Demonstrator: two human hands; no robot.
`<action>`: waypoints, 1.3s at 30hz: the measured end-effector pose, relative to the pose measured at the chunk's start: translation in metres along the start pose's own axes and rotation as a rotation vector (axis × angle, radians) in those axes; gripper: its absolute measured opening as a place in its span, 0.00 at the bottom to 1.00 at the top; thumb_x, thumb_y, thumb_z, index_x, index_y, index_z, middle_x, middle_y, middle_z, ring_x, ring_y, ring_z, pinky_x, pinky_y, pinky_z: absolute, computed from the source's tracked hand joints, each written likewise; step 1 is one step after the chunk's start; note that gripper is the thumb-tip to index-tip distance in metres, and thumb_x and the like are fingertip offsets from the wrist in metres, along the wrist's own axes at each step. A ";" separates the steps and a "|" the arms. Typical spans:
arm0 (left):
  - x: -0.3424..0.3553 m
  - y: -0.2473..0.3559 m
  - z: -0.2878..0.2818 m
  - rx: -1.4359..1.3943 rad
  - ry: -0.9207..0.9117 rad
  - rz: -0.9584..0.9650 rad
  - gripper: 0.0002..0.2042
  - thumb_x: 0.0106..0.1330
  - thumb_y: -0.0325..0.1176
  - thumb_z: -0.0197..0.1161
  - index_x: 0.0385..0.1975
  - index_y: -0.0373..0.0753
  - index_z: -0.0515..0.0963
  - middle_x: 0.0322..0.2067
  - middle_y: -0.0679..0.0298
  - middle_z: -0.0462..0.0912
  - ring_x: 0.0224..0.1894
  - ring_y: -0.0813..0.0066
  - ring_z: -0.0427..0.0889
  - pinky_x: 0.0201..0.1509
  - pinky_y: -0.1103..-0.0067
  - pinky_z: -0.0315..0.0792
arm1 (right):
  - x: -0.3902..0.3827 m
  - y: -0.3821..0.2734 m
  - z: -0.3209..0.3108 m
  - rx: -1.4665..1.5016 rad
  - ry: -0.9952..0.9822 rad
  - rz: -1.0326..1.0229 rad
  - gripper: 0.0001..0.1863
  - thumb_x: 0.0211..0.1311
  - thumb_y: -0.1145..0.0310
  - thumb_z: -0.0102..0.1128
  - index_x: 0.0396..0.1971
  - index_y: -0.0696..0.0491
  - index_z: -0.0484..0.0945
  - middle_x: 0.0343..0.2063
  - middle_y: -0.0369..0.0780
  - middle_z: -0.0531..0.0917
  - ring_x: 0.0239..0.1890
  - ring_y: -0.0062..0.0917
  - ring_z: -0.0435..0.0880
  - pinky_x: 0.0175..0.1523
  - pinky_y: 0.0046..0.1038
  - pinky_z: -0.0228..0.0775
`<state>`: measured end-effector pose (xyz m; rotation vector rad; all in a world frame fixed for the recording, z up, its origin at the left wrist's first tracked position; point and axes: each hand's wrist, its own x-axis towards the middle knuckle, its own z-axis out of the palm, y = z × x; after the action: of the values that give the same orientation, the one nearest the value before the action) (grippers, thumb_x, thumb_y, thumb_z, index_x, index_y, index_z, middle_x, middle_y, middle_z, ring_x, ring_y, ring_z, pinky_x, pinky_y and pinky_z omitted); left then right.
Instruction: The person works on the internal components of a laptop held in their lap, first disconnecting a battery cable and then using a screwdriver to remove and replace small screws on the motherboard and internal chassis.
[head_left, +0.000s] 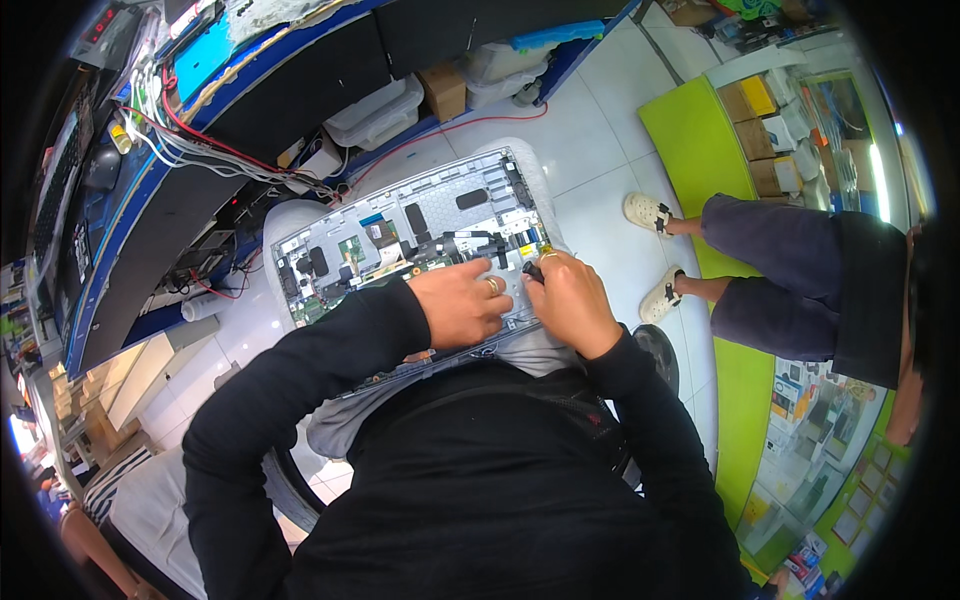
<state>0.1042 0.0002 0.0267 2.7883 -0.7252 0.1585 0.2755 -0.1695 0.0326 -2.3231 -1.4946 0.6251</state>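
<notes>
An opened laptop base (385, 205), grey with its circuit boards and ribbon cables bare, lies across my lap. My left hand (462, 303), wearing a ring, is closed over the laptop's near middle part, fingers bent on the inside and what seems to be the thumb at the near edge. At the right side of the laptop, my right hand (572, 305) pinches a small black tool (531, 270). Its tip is hidden, so I cannot tell its exact kind. A ring shows on this hand too. A green circuit board (350, 250) sits left of my hands.
A cluttered workbench (200, 75) with cables (165, 130) stands at the upper left. Plastic boxes (375, 115) and a cardboard box (443, 92) sit under it. A red cable (450, 130) runs along the floor. To the right, a person's legs (770, 270) stand beside a green-edged display case (690, 150).
</notes>
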 end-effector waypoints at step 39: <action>-0.031 0.023 0.009 -0.037 0.450 -0.743 0.12 0.63 0.29 0.75 0.45 0.39 0.83 0.40 0.62 0.84 0.45 0.58 0.84 0.65 0.58 0.75 | 0.004 -0.010 -0.013 0.169 -0.005 0.062 0.13 0.67 0.69 0.68 0.40 0.65 0.83 0.36 0.57 0.87 0.41 0.56 0.87 0.48 0.48 0.79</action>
<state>0.0661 -0.0073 0.0174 2.6308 0.4055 0.5791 0.2759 -0.1617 0.0479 -2.2468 -1.3214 0.7439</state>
